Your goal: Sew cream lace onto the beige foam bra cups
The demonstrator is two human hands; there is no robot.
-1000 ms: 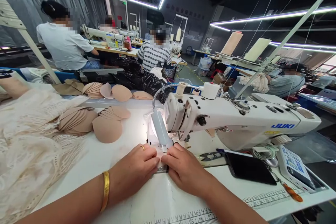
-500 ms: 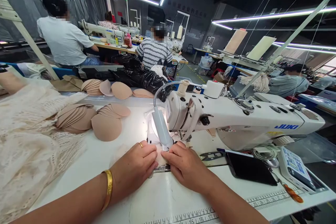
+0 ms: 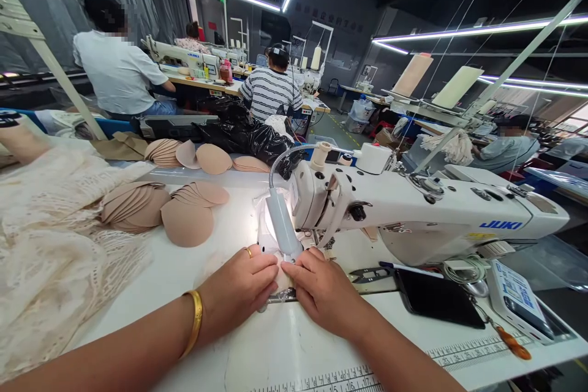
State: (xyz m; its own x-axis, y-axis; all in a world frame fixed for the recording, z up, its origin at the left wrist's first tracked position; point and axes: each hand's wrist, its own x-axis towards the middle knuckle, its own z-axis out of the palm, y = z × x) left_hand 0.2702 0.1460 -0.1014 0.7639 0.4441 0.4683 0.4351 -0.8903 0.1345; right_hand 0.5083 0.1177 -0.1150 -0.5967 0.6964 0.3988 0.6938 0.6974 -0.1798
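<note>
- The left hand had its fingers curled together on the pale fabric, low in the centre of the frame; whether its grip pinched or merely pressed could not be told.
- The right hand rested just beside it, fingers bent onto the same cloth, its grip equally unclear.
- Uneven pressure between the two could have made the cloth skew or pucker.
- Fingertips lay close to the head of the sewing machine; a finger set too far forward risked being caught, especially as the lamp hid the needle area from this view.
- The fabric looked thin, soft and blush-white, mostly covered by the hands, its edges blending into the white tabletop.
- Farther out, left of centre, lay fanned beige pads; at the left edge, heaped cream lace could have snagged on the bracelet.
</note>
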